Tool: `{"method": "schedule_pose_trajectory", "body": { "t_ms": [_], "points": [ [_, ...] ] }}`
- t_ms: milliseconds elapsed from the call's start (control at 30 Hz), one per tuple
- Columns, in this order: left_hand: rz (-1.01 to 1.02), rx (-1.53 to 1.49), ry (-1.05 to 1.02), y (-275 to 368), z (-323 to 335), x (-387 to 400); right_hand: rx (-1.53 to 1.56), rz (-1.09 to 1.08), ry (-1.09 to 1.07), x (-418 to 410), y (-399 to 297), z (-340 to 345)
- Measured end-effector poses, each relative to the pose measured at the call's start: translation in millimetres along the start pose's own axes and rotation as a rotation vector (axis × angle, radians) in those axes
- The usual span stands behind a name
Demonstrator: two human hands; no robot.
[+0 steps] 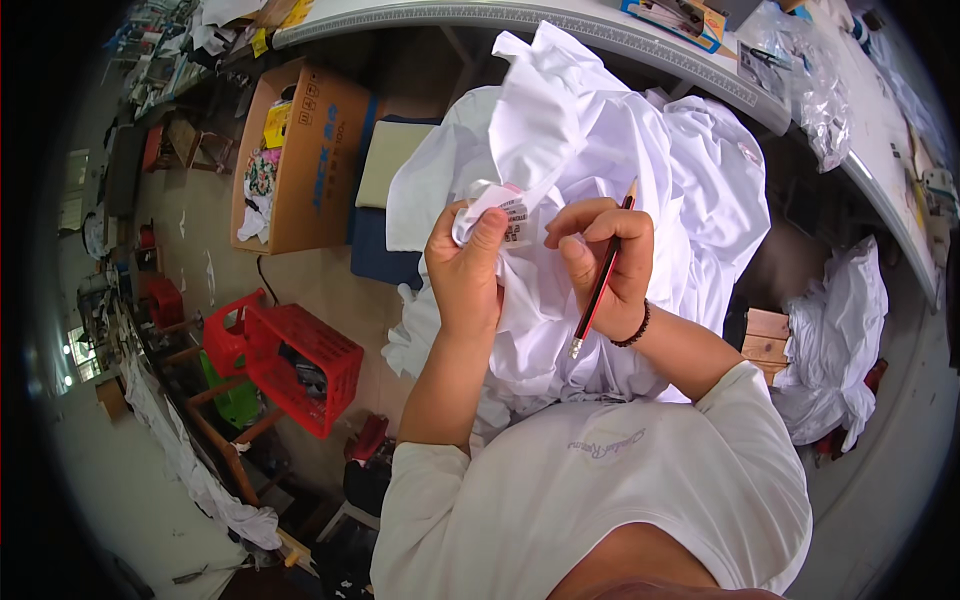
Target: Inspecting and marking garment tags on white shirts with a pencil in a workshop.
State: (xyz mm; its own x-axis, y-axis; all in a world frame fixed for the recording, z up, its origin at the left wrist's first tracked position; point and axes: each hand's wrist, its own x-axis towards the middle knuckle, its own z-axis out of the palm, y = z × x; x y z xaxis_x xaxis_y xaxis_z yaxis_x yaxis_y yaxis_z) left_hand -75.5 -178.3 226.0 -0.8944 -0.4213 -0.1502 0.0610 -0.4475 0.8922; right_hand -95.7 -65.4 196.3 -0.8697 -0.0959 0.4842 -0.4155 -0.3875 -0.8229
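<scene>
A large heap of white fabric (585,142) lies before me, spread over my lap and towards the table edge. My left hand (472,259) pinches a folded edge of this cloth between thumb and fingers. Beside that thumb, a sewn-in care label (513,217) with printed writing and symbols shows on the cloth. Close by on the right, my right hand (604,259) holds a red and black pencil (601,289). Its sharpened point is up and its metal eraser end slants down towards me. The thumb and forefinger of that hand are curled near each other; whether they pinch anything small is unclear.
A white table with a ruler strip along its edge (525,13) curves across the far side. Plastic bags (814,90) lie on it. To the left stand a cardboard box (311,165) and a red plastic basket (304,364). White cloth (836,352) covers a wooden stool (766,334) at right.
</scene>
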Motion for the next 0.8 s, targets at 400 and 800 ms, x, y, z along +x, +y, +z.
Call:
{"method": "schedule_pose_trajectory", "body": {
  "t_ms": [400,800],
  "points": [
    [0.006,-0.01,0.001,-4.7,-2.4,0.6,-0.302,-0.303,-0.19,11.7,-5.4,-8.3],
    [-0.087,-0.04,-0.021,-4.3,-5.1,3.6,-0.365,-0.099,-0.369,20.8,-13.5,-14.4]
  ]
}}
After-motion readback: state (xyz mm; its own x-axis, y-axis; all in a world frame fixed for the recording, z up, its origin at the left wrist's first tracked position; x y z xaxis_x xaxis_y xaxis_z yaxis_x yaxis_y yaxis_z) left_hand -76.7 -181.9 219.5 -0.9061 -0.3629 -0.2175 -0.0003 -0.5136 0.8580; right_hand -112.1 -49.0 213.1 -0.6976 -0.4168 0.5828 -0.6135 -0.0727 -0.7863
